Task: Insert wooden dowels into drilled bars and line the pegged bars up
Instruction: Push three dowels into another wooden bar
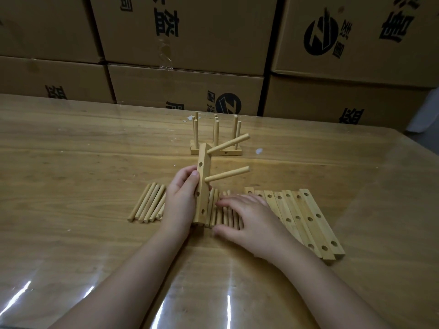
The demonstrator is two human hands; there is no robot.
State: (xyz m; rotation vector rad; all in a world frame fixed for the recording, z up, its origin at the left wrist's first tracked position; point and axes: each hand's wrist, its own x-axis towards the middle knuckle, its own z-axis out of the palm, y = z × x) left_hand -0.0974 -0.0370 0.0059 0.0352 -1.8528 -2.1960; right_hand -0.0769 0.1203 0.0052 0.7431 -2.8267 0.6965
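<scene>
My left hand (181, 200) grips a drilled wooden bar (203, 184), held on end over the table. Two dowels (226, 174) stick out of the bar to the right. My right hand (251, 219) lies flat, fingers spread, on a row of loose dowels (223, 211) on the table. More loose dowels (148, 203) lie to the left of my left hand. Several drilled bars (306, 219) without dowels lie side by side at the right. Further back, finished pegged bars (216, 150) stand with their dowels upright.
The wooden table (71, 162) has a glossy clear cover that reflects light near its front edge. Stacked cardboard boxes (185, 43) form a wall behind the table's far edge. The table's right edge runs diagonally at the far right.
</scene>
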